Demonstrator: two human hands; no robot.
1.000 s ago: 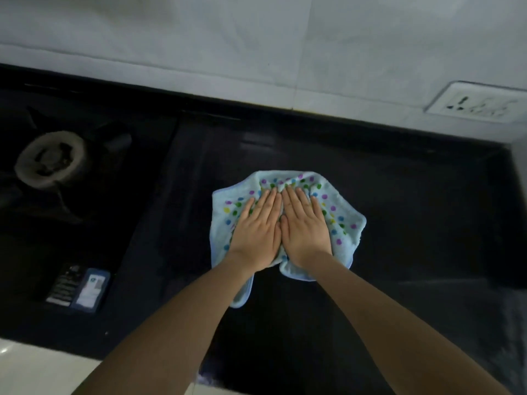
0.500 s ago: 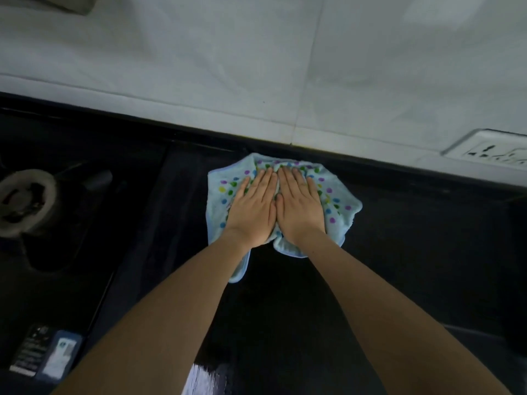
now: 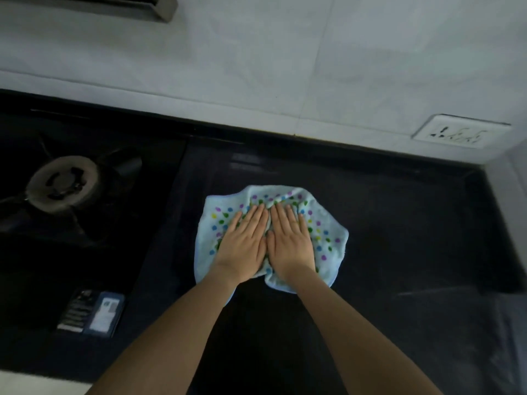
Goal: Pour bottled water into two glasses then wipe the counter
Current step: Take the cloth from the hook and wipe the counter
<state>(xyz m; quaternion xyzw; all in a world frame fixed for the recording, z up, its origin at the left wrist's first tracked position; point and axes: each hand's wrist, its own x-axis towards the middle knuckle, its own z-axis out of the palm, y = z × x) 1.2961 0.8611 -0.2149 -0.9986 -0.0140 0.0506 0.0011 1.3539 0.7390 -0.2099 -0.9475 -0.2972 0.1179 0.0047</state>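
A: What is on the dark tabletop [image 3: 399, 223]?

B: A light blue cloth [image 3: 328, 232] printed with coloured dots lies bunched on it, a little way out from the back wall. It sits to the right of the stove.

A: And the hands?

B: Both rest flat on the cloth, palms down, fingers stretched out and held together, pointing toward the wall. The left hand [image 3: 245, 243] and the right hand [image 3: 291, 240] lie side by side, thumbs nearly touching. Neither grips anything; they press the cloth against the tabletop. The bare forearms reach in from the bottom edge.

A: What else is around?

B: To the left, a gas burner [image 3: 64, 183] with its dark pan support sits on the black stove top. Nearer the viewer on that stove is a small printed label [image 3: 91, 312], too blurred to read. On the pale tiled wall [image 3: 256, 67] at the right there is a white electrical socket [image 3: 460, 132]. At the top left, the edge of a metal fitting [image 3: 159, 7] shows on the wall; I cannot tell what it is.

A: Is anything in the way of the cloth?

B: The tabletop around the cloth is bare on the right and front. The stove edge lies just to the cloth's left, apart from it. No bottle or glasses appear in view.
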